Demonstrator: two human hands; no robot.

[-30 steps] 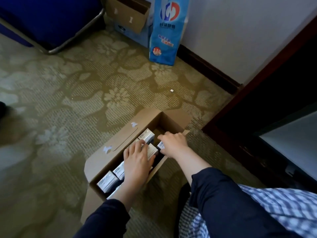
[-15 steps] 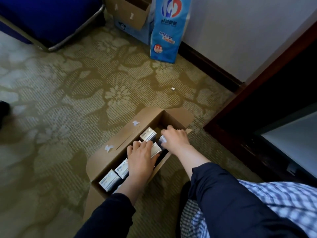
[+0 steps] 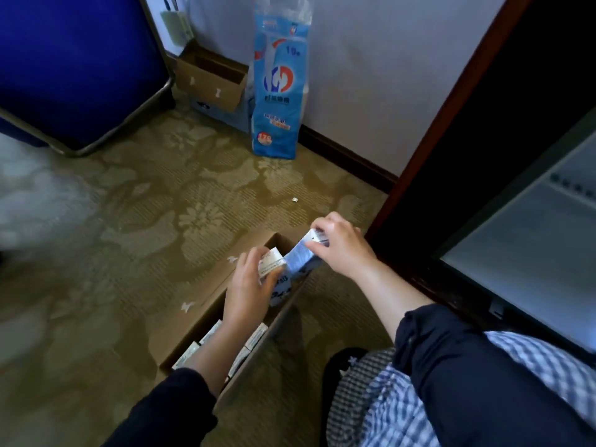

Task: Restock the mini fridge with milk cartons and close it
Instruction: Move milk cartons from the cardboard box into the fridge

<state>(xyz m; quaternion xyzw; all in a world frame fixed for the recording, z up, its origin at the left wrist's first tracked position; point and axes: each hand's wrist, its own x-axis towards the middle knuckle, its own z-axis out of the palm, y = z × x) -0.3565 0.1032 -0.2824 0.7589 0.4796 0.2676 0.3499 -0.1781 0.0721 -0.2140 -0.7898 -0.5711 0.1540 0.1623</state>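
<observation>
An open cardboard box [image 3: 206, 309] lies on the carpet with several white milk cartons [image 3: 190, 351] inside. My left hand [image 3: 246, 290] grips one white carton [image 3: 271, 262] raised above the box. My right hand [image 3: 342, 246] pinches a second, blue-and-white carton [image 3: 301, 256], tilted and lifted over the box's far end. The mini fridge [image 3: 529, 253] stands at the right inside a dark wooden cabinet, its pale interior showing.
A blue and white tall bag [image 3: 279, 88] leans on the wall beside a small empty cardboard box [image 3: 211, 80]. A blue cart with a metal frame [image 3: 77, 69] fills the upper left. My checked-trouser knee [image 3: 419, 398] is at the lower right. Patterned carpet lies to the left.
Both hands were down in the box on the cartons. Each has now lifted a carton up out of it, and the view has tilted upward.
</observation>
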